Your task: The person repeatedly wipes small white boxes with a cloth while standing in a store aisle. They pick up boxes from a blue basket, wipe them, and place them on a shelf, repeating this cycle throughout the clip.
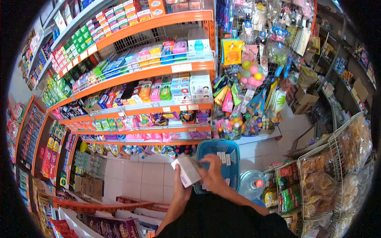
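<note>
A white box (186,170) is tilted up in front of me, with my left hand (182,187) wrapped round its near left side. At the box's right end, the curled fingers of my right hand (214,173) press against it; they are slightly blurred, and the part they grip is partly hidden. Beneath and behind my right hand stands a teal plastic basket (235,147) with perforated sides. Several small white boxes (226,157) lie in it, some covered by my right hand and arm.
Orange-edged shelves (154,109) packed with boxed and bagged goods rise ahead. Toys and balloons (252,74) hang at the far right. A clear water jug (251,183) stands right of the basket, near wire racks of snack bags (320,170). Cartons (88,187) sit on the tiled floor at left.
</note>
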`<state>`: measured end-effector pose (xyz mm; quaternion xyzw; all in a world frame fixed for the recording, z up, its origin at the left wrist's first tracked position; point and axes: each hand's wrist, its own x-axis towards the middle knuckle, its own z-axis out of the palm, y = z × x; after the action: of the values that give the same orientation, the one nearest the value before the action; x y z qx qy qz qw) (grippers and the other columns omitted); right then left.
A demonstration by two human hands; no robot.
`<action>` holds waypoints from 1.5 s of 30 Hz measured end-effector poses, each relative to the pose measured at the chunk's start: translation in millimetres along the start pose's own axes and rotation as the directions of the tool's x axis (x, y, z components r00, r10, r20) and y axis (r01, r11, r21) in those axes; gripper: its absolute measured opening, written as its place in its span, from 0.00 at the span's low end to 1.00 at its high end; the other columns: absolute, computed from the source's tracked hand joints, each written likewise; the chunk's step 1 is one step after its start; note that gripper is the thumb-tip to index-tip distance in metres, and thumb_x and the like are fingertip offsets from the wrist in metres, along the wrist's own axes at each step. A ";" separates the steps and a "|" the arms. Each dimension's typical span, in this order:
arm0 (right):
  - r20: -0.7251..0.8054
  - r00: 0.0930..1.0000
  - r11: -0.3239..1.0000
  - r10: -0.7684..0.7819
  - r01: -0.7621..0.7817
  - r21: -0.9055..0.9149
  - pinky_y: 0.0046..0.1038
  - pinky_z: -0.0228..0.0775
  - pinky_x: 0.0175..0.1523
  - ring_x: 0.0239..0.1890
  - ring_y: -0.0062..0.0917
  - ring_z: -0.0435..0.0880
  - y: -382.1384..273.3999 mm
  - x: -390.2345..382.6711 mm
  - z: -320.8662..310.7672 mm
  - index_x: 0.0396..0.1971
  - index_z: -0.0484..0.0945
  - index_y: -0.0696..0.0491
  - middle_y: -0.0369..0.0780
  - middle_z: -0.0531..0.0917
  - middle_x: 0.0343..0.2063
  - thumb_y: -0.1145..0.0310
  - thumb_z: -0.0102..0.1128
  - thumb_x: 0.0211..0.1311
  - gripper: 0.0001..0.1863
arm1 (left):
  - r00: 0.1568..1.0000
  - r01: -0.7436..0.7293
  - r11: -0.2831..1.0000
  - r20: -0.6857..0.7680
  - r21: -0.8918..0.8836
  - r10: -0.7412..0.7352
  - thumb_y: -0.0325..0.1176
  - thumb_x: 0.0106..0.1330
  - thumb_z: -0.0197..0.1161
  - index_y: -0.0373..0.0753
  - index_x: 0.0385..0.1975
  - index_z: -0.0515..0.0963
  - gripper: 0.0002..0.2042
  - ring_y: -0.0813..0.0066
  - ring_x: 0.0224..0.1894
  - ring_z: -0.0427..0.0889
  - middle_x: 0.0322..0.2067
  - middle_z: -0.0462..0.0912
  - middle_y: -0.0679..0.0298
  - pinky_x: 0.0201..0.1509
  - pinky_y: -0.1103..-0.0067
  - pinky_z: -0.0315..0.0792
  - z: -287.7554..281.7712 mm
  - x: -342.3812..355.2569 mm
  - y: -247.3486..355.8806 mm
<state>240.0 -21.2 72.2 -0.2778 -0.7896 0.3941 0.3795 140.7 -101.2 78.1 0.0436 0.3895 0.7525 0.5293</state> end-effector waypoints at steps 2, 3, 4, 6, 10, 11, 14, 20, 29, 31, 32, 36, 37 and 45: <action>0.173 0.965 0.962 -0.196 0.223 -0.155 0.35 0.58 0.51 0.47 0.40 0.65 -29.3 2.6 -13.9 0.43 0.64 0.58 0.50 0.66 0.42 0.58 0.57 0.49 0.25 | 0.999 -0.018 1.000 -0.046 0.007 0.019 0.52 0.64 0.41 0.39 0.49 0.63 0.24 0.71 0.44 0.73 0.41 0.73 0.62 0.47 0.76 0.67 -13.3 7.8 -6.8; 0.209 0.960 0.965 -0.185 0.218 -0.146 0.35 0.60 0.50 0.46 0.40 0.67 -30.3 2.9 -12.6 0.43 0.66 0.58 0.50 0.68 0.41 0.57 0.58 0.49 0.25 | 0.999 -0.043 0.998 -0.012 0.046 0.043 0.52 0.64 0.40 0.39 0.49 0.63 0.24 0.72 0.45 0.71 0.42 0.71 0.62 0.49 0.76 0.65 -14.9 8.8 -6.5; 0.243 0.955 0.969 -0.172 0.209 -0.135 0.35 0.62 0.49 0.45 0.40 0.68 -29.8 0.7 -9.4 0.43 0.67 0.58 0.49 0.69 0.40 0.57 0.59 0.48 0.25 | 0.999 -0.047 0.999 -0.025 0.027 0.048 0.52 0.64 0.39 0.39 0.49 0.63 0.24 0.72 0.46 0.71 0.43 0.71 0.62 0.50 0.75 0.64 -11.9 7.1 -5.9; 0.262 0.951 0.964 -0.164 0.210 -0.161 0.34 0.65 0.46 0.42 0.38 0.72 -23.6 7.0 -9.1 0.42 0.69 0.57 0.47 0.72 0.39 0.58 0.61 0.45 0.25 | 0.997 -0.058 0.998 -0.053 -0.013 0.057 0.51 0.65 0.39 0.38 0.50 0.62 0.23 0.72 0.48 0.69 0.45 0.69 0.62 0.53 0.75 0.62 -3.5 0.7 -2.0; 0.156 0.973 0.970 -0.167 0.191 -0.152 0.30 0.69 0.40 0.36 0.34 0.76 -8.7 52.7 -30.4 0.39 0.72 0.56 0.44 0.76 0.33 0.62 0.64 0.42 0.23 | 0.991 -0.133 0.983 -0.006 -0.131 0.133 0.54 0.64 0.37 0.31 0.50 0.61 0.29 0.62 0.52 0.65 0.48 0.67 0.54 0.57 0.69 0.57 -17.0 2.9 4.4; 0.098 0.985 0.981 -0.143 0.154 -0.115 0.29 0.69 0.40 0.35 0.34 0.77 -2.0 71.5 -37.8 0.39 0.71 0.57 0.44 0.76 0.33 0.63 0.64 0.42 0.23 | 0.979 -0.197 0.980 -0.057 -0.037 0.195 0.53 0.62 0.39 0.28 0.49 0.63 0.29 0.58 0.52 0.64 0.48 0.66 0.51 0.57 0.68 0.56 -21.4 4.0 5.2; -0.183 0.926 0.922 -0.330 0.275 -0.273 0.30 0.67 0.40 0.37 0.36 0.76 -25.1 149.1 -78.9 0.40 0.70 0.57 0.45 0.76 0.32 0.67 0.65 0.41 0.23 | 0.961 -0.244 0.966 -0.154 -0.083 0.229 0.49 0.62 0.41 0.28 0.47 0.65 0.27 0.58 0.52 0.64 0.48 0.66 0.51 0.57 0.67 0.57 -52.4 -0.9 11.1; -0.177 0.670 0.621 -0.721 0.512 -0.593 0.33 0.60 0.51 0.46 0.38 0.70 -28.3 304.8 -141.6 0.47 0.66 0.58 0.47 0.72 0.42 0.74 0.53 0.52 0.19 | 0.926 -0.279 0.949 -0.302 -0.145 0.226 0.44 0.60 0.43 0.29 0.45 0.67 0.23 0.58 0.51 0.65 0.47 0.67 0.51 0.56 0.65 0.58 -93.5 -22.1 13.8; 0.173 0.856 0.749 -0.488 0.512 -0.422 0.29 0.64 0.45 0.40 0.34 0.73 28.6 409.2 -149.2 0.41 0.73 0.55 0.44 0.73 0.39 0.68 0.59 0.47 0.18 | 0.937 -0.238 0.917 -0.326 -0.320 0.130 0.41 0.57 0.42 0.27 0.44 0.68 0.23 0.57 0.52 0.66 0.47 0.70 0.50 0.58 0.63 0.58 -126.7 -28.2 8.9; 0.150 0.864 0.771 -0.480 0.497 -0.397 0.29 0.66 0.44 0.39 0.33 0.74 23.1 409.8 -148.5 0.35 0.78 0.53 0.44 0.74 0.37 0.68 0.63 0.42 0.16 | 0.938 -0.236 0.916 -0.321 -0.323 0.129 0.41 0.57 0.41 0.27 0.44 0.68 0.23 0.56 0.52 0.66 0.46 0.70 0.50 0.57 0.63 0.58 -126.7 -27.0 10.3; 0.168 0.861 0.746 -0.481 0.502 -0.437 0.30 0.66 0.44 0.40 0.33 0.74 22.8 412.8 -149.1 0.35 0.78 0.53 0.44 0.75 0.36 0.68 0.64 0.41 0.16 | 0.941 -0.230 0.916 -0.316 -0.328 0.124 0.41 0.57 0.41 0.27 0.44 0.68 0.23 0.56 0.51 0.66 0.46 0.71 0.51 0.57 0.63 0.58 -126.0 -26.8 11.5; 0.194 0.805 0.608 -0.560 0.559 -0.564 0.32 0.65 0.46 0.40 0.36 0.74 23.9 420.7 -147.3 0.33 0.78 0.53 0.43 0.77 0.33 0.68 0.63 0.39 0.16 | 0.936 -0.201 0.926 -0.342 -0.321 0.085 0.39 0.58 0.42 0.29 0.44 0.68 0.21 0.58 0.50 0.68 0.44 0.72 0.52 0.55 0.64 0.61 -116.1 -25.7 17.0; 0.185 0.782 0.566 -0.595 0.571 -0.594 0.32 0.65 0.46 0.40 0.36 0.74 24.3 422.4 -143.3 0.33 0.78 0.54 0.43 0.77 0.33 0.68 0.63 0.40 0.15 | 0.935 -0.203 0.931 -0.343 -0.303 0.092 0.38 0.58 0.43 0.29 0.44 0.67 0.20 0.58 0.49 0.69 0.43 0.73 0.53 0.55 0.65 0.62 -117.5 -22.9 15.9; 0.186 0.750 0.546 -0.635 0.606 -0.578 0.34 0.65 0.45 0.37 0.37 0.74 33.6 434.7 -139.8 0.30 0.78 0.56 0.44 0.78 0.30 0.68 0.62 0.40 0.14 | 0.928 -0.211 0.940 -0.356 -0.268 0.107 0.34 0.56 0.47 0.34 0.45 0.67 0.17 0.62 0.46 0.72 0.42 0.74 0.57 0.50 0.68 0.66 -110.7 -13.8 16.3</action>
<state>116.7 375.1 265.6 -0.0956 -0.9096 -0.0464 0.4016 81.4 -174.7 16.6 -0.1350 0.3497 0.8401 0.3920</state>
